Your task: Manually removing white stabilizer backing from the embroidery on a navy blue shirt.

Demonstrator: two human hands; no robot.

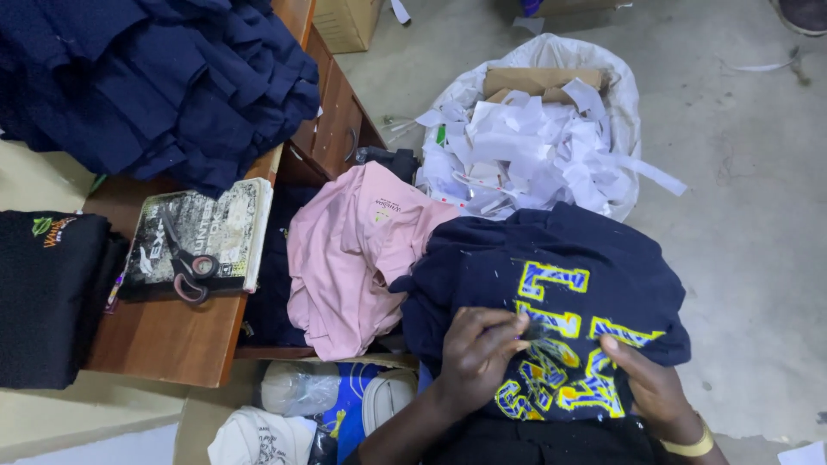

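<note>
A navy shirt (551,258) with yellow and blue embroidered lettering (560,344) lies across my lap. My left hand (478,344) rests on the lettering with its fingertips pinched together on something small and dark, maybe thread or a small tool. At the lower right edge of the embroidery, my right hand (646,379) presses the fabric flat with its thumb. A yellow band circles my right wrist (689,446).
A pink shirt (353,250) lies beside the navy one. Scissors (189,271) sit on a worn book (202,237) on a wooden desk (164,336), with a pile of navy garments (155,77) and a black garment (47,293). A white sack (534,129) holds paper scraps.
</note>
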